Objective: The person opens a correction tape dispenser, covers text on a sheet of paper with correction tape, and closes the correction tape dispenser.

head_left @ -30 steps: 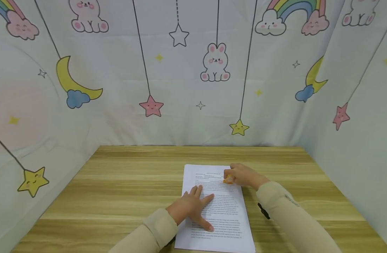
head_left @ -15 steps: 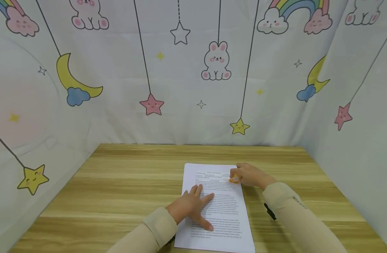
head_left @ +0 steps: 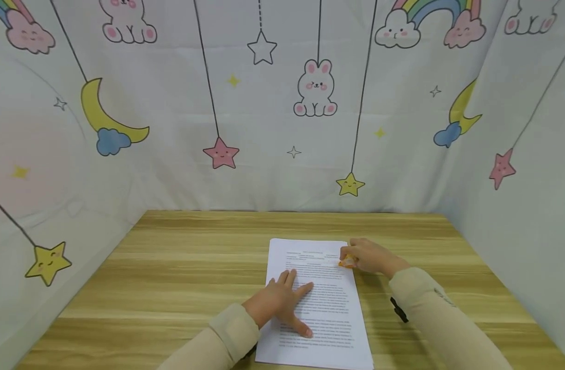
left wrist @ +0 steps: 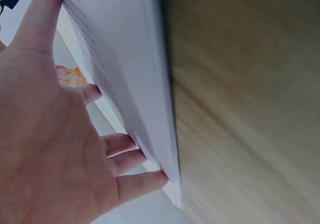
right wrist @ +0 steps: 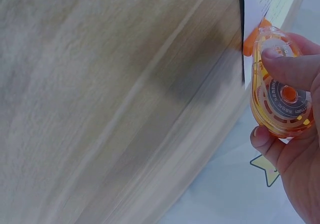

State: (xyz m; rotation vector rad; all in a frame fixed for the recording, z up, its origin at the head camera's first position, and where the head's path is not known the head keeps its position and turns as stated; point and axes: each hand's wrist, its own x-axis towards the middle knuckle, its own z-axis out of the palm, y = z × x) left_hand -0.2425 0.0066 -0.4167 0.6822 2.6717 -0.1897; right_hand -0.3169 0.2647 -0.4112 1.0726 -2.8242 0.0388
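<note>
A stack of printed paper (head_left: 319, 308) lies on the wooden table, its top sheet covered in lines of text. My left hand (head_left: 282, 302) rests on the sheet's left half with fingers and thumb spread; in the left wrist view its fingertips (left wrist: 159, 178) press on the page. My right hand (head_left: 370, 255) grips an orange, see-through correction tape dispenser (right wrist: 285, 94) between thumb and fingers. The dispenser's orange tip (right wrist: 250, 43) is right at the paper's right edge, beside the upper lines of text.
The wooden table (head_left: 194, 267) reaches back to a white cloth backdrop (head_left: 264, 180) printed with stars, moons and rabbits. Cloth also hangs on both sides. A black strap piece (head_left: 399, 310) shows under the right sleeve.
My right hand has moved rightward with the correction tape, along the upper text to the sheet's right edge. The left hand stays in place on the paper.
</note>
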